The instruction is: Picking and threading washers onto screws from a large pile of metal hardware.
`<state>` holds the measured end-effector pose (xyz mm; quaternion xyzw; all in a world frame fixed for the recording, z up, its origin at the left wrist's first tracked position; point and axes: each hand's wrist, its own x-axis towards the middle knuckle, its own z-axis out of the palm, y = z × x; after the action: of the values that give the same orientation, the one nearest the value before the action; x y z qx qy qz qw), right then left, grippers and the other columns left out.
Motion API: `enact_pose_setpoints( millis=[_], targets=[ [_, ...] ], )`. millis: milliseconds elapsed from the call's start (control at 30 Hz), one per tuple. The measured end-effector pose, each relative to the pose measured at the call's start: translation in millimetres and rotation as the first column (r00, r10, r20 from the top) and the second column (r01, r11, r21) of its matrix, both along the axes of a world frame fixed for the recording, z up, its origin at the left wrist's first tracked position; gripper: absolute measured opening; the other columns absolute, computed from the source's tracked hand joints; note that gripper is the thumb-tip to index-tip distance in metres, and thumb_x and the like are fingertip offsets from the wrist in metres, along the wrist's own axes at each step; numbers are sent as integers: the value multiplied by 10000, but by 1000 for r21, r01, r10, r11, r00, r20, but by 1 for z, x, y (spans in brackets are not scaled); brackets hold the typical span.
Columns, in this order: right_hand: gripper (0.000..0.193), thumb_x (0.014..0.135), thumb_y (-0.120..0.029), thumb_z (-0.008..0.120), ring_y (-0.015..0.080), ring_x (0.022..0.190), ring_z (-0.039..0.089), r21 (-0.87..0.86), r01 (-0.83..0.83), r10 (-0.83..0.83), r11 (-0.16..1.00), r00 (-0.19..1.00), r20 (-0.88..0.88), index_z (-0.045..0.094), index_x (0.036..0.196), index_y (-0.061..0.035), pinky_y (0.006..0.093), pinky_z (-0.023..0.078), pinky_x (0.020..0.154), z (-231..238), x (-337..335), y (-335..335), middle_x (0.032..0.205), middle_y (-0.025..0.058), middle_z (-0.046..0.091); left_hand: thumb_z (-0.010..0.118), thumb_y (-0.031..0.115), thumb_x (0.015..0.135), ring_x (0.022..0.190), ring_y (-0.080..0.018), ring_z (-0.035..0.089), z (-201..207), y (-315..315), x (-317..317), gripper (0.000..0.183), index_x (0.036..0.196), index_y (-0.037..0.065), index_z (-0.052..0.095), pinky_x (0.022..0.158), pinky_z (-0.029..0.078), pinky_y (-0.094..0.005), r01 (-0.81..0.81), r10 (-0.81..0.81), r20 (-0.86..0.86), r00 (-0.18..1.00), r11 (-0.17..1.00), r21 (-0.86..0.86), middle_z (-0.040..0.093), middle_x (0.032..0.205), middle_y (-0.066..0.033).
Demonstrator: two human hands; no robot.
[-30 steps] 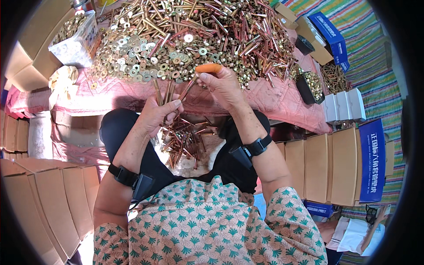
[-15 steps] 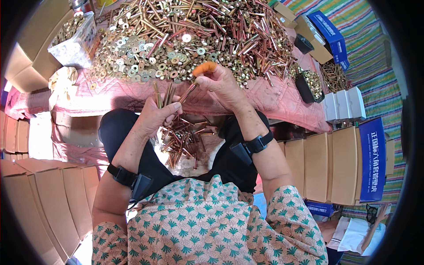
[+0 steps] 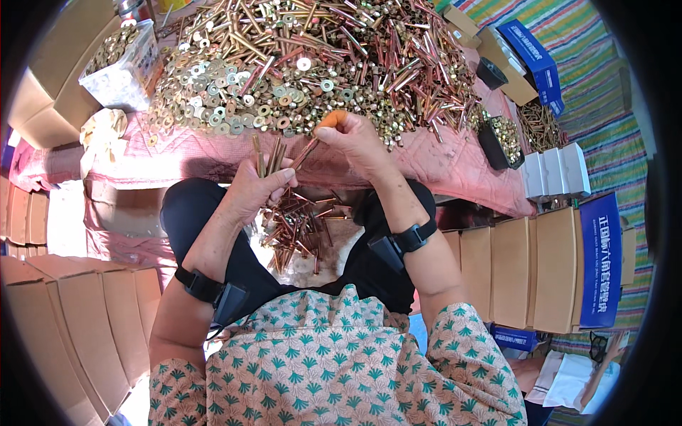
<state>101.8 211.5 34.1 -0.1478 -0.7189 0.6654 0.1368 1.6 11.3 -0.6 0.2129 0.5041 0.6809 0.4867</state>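
Observation:
My left hand (image 3: 256, 190) is closed around several brass-coloured expansion bolts (image 3: 275, 157), which stand up out of its fist. At its thumb, another reddish expansion bolt (image 3: 306, 153) slants up to the right. My right hand (image 3: 361, 148), with an orange cover (image 3: 337, 119) on a fingertip, pinches the upper end of that bolt. Just beyond the hands, a heap of washers (image 3: 213, 99) and small nuts (image 3: 369, 117) spreads over a pink quilted cloth (image 3: 419, 160). More bolts (image 3: 295, 231) lie in a loose pile below my hands, between my knees.
A clear plastic tub (image 3: 128, 74) of metal parts stands at the far left. To the right are a black tray (image 3: 501, 145) of nuts, white boxes (image 3: 555, 172) and a row of cardboard boxes (image 3: 515, 273). Cartons (image 3: 85, 319) line the left. Another person's arm (image 3: 600, 366) shows at lower right.
Both hands stay nearly in place, the right still pinching the slanted bolt. The bolts in my left hand have tilted slightly to the right. The whole view has shifted a little.

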Motion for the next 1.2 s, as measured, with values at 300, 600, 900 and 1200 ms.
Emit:
enact_pose_setpoints(
  millis=[300,600,900,1200],
  targets=[
    [209,857,-169,693,37,728,518,22,-11,9,1000,996,88,671,1000,-18,198,419,615,-6,3,8,841,-34,611,666,101,874,487,-51,484,0,0,1,247,1060,-20,556,417,353,-171,16,-16,-4,1000,999,-37,643,760,-64],
    [182,857,-171,701,40,595,453,108,29,-39,994,995,92,691,975,-33,194,360,523,-12,7,11,714,-46,571,656,96,878,483,-56,478,0,0,2,226,1047,-14,554,415,344,-182,48,-47,12,999,995,-88,653,774,-84],
    [256,847,-262,714,111,569,523,426,-167,41,889,956,289,696,904,-13,278,450,558,6,7,9,691,23,616,663,151,884,497,-53,468,0,-8,0,290,1101,-17,569,435,345,-178,158,-191,-159,969,967,-199,646,758,-61],
    [204,833,-89,601,265,818,617,904,9,143,427,987,-77,676,1012,-26,362,499,726,10,-105,-12,909,102,647,591,251,947,630,-84,512,-8,-17,-31,339,1174,3,555,553,439,-234,-293,266,343,901,956,29,606,892,-53]
  ],
)
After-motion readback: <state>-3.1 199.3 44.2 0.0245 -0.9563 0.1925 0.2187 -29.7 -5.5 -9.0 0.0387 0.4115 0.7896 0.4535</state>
